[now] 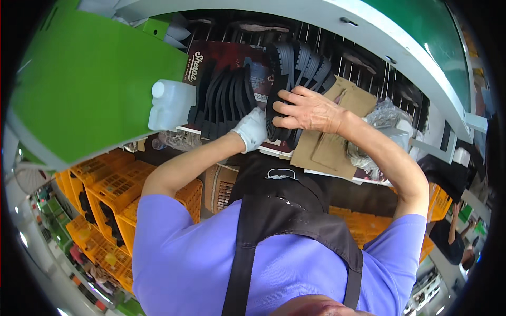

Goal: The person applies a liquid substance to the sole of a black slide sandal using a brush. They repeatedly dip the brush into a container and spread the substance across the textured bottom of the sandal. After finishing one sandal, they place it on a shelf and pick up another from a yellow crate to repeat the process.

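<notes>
Black shoe soles stand on edge in two rows on a flat carton. My right hand [305, 109], bare, has its fingers curled over the edge of the nearest black shoe sole [279, 71] in the right row, whose treads face outward. My left hand [252, 130] wears a white glove and sits low between the rows, against the right end of the left row of soles [224, 97]. Its fingertips are mostly hidden, so its grip does not show. The printed dark red carton [211, 52] lies beneath the soles.
A white plastic jug [171, 105] stands left of the soles, beside a large green panel [100, 79]. Brown cardboard [329, 150] and crumpled clear plastic [387, 118] lie at the right. Behind runs a slatted rack [311, 31]. Orange crates [118, 184] stand lower left.
</notes>
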Demonstrator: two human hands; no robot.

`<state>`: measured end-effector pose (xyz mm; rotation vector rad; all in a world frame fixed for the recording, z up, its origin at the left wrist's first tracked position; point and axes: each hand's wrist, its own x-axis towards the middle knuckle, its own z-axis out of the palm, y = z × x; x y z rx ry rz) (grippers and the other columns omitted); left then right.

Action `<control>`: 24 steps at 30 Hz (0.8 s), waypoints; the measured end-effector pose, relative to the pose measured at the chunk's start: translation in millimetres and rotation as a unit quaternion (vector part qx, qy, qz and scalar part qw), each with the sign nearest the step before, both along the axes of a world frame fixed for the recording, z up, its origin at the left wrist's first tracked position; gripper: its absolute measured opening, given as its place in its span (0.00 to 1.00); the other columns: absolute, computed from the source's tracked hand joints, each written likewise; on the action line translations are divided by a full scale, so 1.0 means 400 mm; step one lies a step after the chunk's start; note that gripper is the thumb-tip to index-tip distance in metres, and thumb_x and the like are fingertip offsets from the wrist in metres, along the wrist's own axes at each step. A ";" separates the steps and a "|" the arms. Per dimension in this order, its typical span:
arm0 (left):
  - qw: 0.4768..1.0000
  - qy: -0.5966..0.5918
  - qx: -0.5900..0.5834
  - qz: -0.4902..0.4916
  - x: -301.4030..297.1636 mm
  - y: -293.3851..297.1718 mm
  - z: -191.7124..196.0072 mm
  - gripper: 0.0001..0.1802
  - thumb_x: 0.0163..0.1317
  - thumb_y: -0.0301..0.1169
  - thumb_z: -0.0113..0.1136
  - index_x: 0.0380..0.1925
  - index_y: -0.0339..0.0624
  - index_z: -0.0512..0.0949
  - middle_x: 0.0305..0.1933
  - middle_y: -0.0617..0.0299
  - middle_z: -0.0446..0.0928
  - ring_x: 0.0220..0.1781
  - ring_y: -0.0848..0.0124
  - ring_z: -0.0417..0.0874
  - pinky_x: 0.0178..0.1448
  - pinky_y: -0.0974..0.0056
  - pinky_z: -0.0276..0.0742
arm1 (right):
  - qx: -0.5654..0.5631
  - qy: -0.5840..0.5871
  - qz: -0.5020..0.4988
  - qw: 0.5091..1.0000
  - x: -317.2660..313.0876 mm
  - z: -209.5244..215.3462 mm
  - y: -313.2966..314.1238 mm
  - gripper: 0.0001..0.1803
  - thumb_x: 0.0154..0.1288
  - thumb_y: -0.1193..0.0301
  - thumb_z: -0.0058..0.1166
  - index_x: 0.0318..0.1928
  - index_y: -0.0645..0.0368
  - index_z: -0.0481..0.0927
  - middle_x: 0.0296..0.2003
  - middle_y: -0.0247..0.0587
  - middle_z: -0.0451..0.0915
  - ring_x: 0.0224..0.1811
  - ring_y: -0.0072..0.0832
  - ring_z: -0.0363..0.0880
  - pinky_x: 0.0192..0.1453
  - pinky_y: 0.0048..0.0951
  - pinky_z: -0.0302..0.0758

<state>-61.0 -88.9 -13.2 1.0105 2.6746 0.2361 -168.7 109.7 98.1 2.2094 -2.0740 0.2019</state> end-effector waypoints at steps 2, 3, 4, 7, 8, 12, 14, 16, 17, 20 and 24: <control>0.990 0.054 0.120 0.040 0.011 -0.007 -0.010 0.13 0.53 0.34 0.54 0.37 0.43 0.80 0.42 0.51 0.78 0.50 0.53 0.76 0.60 0.50 0.65 | 0.007 -0.006 -0.002 1.000 -0.001 -0.025 -0.025 0.18 0.56 0.70 0.50 0.48 0.42 0.68 0.49 0.33 0.69 0.59 0.33 0.67 0.55 0.32 0.67; 0.991 0.094 0.095 -0.032 0.005 -0.016 0.026 0.11 0.52 0.32 0.54 0.33 0.41 0.82 0.39 0.49 0.78 0.49 0.51 0.77 0.62 0.50 0.65 | 0.011 -0.006 0.003 1.000 -0.001 -0.034 -0.033 0.18 0.56 0.70 0.51 0.48 0.42 0.69 0.48 0.33 0.70 0.59 0.32 0.67 0.55 0.31 0.67; 0.994 0.073 0.073 -0.038 0.002 -0.026 0.028 0.11 0.51 0.32 0.54 0.31 0.41 0.82 0.38 0.48 0.79 0.47 0.51 0.77 0.62 0.49 0.65 | 0.022 -0.020 0.001 1.000 -0.003 -0.054 -0.038 0.18 0.56 0.70 0.51 0.48 0.41 0.69 0.49 0.33 0.70 0.60 0.32 0.67 0.55 0.32 0.67; 0.996 0.043 0.055 -0.063 0.001 -0.041 0.033 0.09 0.48 0.31 0.55 0.23 0.41 0.83 0.31 0.49 0.78 0.40 0.52 0.78 0.60 0.50 0.66 | 0.063 -0.039 -0.007 0.997 -0.004 -0.100 -0.028 0.17 0.57 0.70 0.48 0.48 0.40 0.68 0.52 0.32 0.69 0.62 0.33 0.66 0.55 0.34 0.67; 0.996 0.042 0.055 -0.063 -0.001 -0.043 0.033 0.09 0.48 0.31 0.55 0.23 0.41 0.82 0.31 0.49 0.78 0.40 0.53 0.78 0.59 0.50 0.67 | 0.068 -0.035 -0.012 0.997 -0.001 -0.104 -0.027 0.18 0.57 0.70 0.48 0.49 0.39 0.68 0.52 0.32 0.68 0.62 0.34 0.66 0.54 0.34 0.67; 0.983 0.102 0.146 -0.035 0.007 -0.050 -0.003 0.09 0.46 0.32 0.55 0.23 0.41 0.81 0.29 0.53 0.78 0.42 0.56 0.78 0.56 0.53 0.67 | 0.076 0.001 -0.007 0.997 0.008 -0.087 -0.032 0.20 0.57 0.70 0.50 0.50 0.39 0.66 0.51 0.32 0.68 0.62 0.33 0.65 0.52 0.32 0.68; 0.986 0.102 0.120 -0.051 0.007 -0.047 0.015 0.09 0.46 0.33 0.55 0.23 0.41 0.80 0.29 0.53 0.78 0.43 0.57 0.78 0.55 0.54 0.67 | 0.090 0.044 0.005 0.995 0.012 -0.056 -0.031 0.20 0.56 0.70 0.50 0.50 0.39 0.66 0.51 0.32 0.68 0.61 0.33 0.66 0.52 0.31 0.68; 0.974 0.138 0.169 -0.061 0.012 -0.049 -0.002 0.08 0.47 0.34 0.55 0.20 0.43 0.79 0.27 0.56 0.76 0.42 0.57 0.77 0.53 0.54 0.67 | 0.103 0.065 0.013 0.992 0.032 -0.014 -0.041 0.19 0.57 0.69 0.50 0.49 0.40 0.65 0.50 0.31 0.68 0.60 0.33 0.67 0.51 0.29 0.68; 0.972 0.120 0.193 -0.068 0.014 -0.052 -0.004 0.08 0.47 0.34 0.55 0.19 0.43 0.78 0.26 0.57 0.76 0.41 0.57 0.77 0.53 0.54 0.67 | 0.111 0.066 0.014 0.992 0.050 0.008 -0.041 0.19 0.56 0.69 0.50 0.49 0.40 0.65 0.50 0.31 0.68 0.60 0.32 0.67 0.51 0.29 0.68; 0.981 0.036 0.189 -0.038 -0.008 -0.063 0.053 0.09 0.49 0.37 0.57 0.21 0.45 0.78 0.27 0.58 0.76 0.40 0.56 0.78 0.47 0.54 0.72 | 0.113 0.091 0.010 0.989 0.118 0.074 -0.020 0.19 0.56 0.68 0.49 0.49 0.40 0.64 0.50 0.30 0.68 0.59 0.31 0.67 0.48 0.27 0.67; 0.844 0.383 0.284 0.246 -0.099 -0.142 0.128 0.21 0.56 0.46 0.56 0.39 0.40 0.76 0.38 0.49 0.76 0.39 0.51 0.79 0.39 0.52 0.76 | 0.109 0.131 -0.009 0.985 0.238 0.134 0.028 0.20 0.55 0.66 0.48 0.50 0.39 0.63 0.51 0.30 0.68 0.60 0.32 0.66 0.47 0.27 0.66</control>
